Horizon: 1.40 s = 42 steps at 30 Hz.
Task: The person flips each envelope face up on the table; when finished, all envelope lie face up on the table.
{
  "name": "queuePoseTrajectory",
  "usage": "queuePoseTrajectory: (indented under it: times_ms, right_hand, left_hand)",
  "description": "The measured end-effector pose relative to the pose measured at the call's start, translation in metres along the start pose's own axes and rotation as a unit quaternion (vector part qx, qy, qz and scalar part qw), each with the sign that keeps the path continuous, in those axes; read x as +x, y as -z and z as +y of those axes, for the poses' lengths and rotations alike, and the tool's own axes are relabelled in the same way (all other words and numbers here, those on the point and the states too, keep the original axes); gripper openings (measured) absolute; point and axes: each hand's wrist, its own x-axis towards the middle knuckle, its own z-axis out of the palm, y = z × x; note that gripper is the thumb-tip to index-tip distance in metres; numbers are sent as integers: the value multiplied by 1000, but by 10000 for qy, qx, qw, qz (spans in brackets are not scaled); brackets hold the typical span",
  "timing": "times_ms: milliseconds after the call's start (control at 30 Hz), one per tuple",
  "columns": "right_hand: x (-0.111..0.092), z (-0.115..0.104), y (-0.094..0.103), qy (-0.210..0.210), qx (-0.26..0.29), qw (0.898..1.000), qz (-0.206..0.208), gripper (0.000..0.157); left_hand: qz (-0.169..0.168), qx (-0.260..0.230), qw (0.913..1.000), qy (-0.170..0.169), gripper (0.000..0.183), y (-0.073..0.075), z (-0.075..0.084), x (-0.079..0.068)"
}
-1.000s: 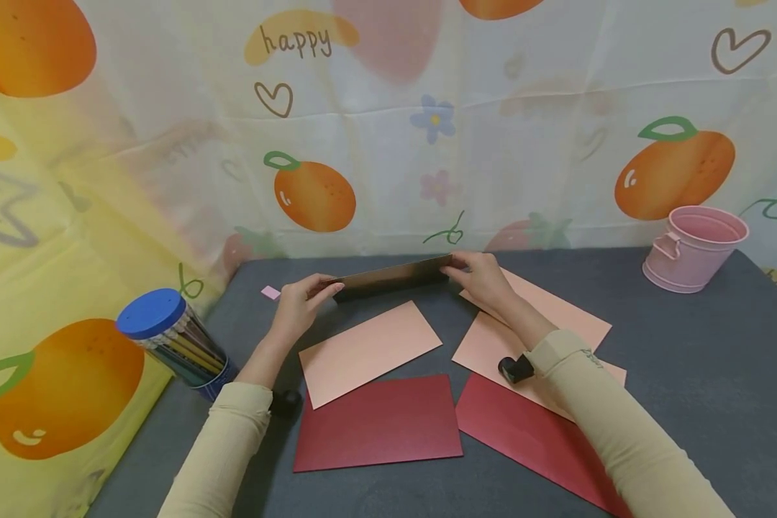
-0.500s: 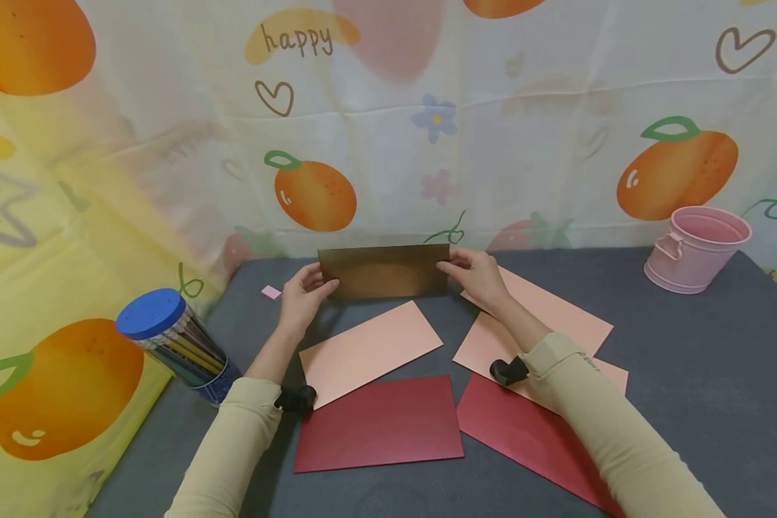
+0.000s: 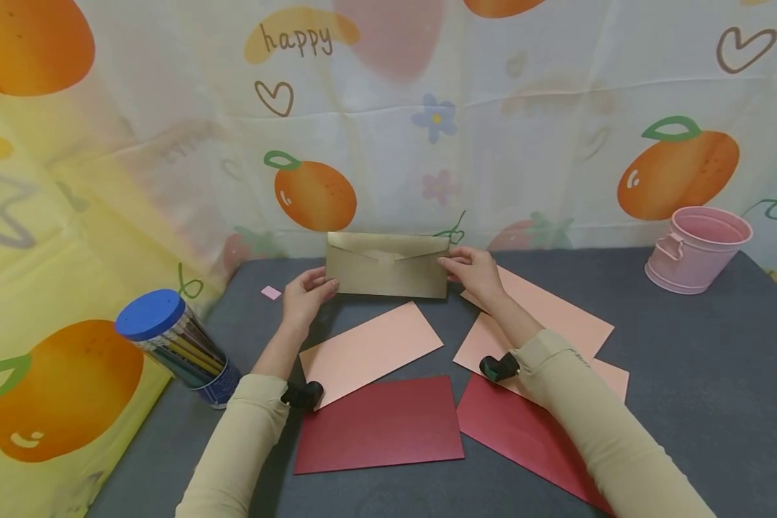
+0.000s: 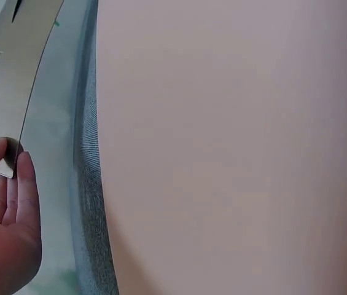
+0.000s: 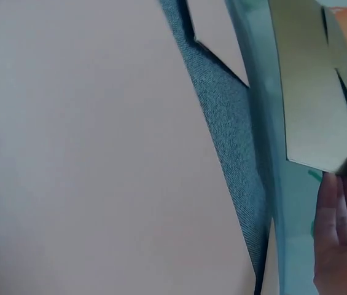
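Observation:
A gold envelope (image 3: 388,273) stands upright between both hands at the back of the table, its flap side facing me. My left hand (image 3: 303,298) pinches its lower left corner between thumb and fingers; the left wrist view shows the thumb over that corner of the envelope (image 4: 13,92). At the right edge, my right hand (image 3: 475,273) pinches the envelope (image 5: 314,92) near the flap. In front lies a pale pink rectangle of card or paper (image 3: 372,352), overlapping a dark red one (image 3: 382,428).
More pink sheets (image 3: 557,306) and a second red one (image 3: 531,446) lie under and beside the right forearm. A blue-lidded tub of pencils (image 3: 181,345) stands left, a pink bucket (image 3: 696,252) back right. A small pink piece (image 3: 271,293) lies near the left hand.
The gold envelope has tilted up from nearly edge-on to upright and turned from its plain brown-looking face to its flap side. Both hands keep hold of its ends.

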Motion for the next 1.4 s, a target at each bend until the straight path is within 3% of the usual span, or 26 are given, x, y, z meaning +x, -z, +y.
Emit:
queuePoseTrajectory:
  times_ms: [233,433,733,933,1400]
  right_hand:
    - [3,2,-6,-237,-291,9993,-81,50]
    - [5,6,-11,-456,-540,9975,-6,53]
    - [8,11,-15,-367,-968,9936,449,46]
    - [9,10,-17,-339,-1472,9871,531,44]
    - [9,8,-24,-145,-2017,9788,312,46]
  left_hand:
    - [165,-72,9992,352,44,-1,-4,3]
    - [229,171,9984,488,44,-3,-6,5]
    - [141,1251,9917,254,41,-6,-7,3]
    - [85,1385,9900,240,38,-7,-8,2]
    - [-180,1768,9838,219,35,-3,-10,0]
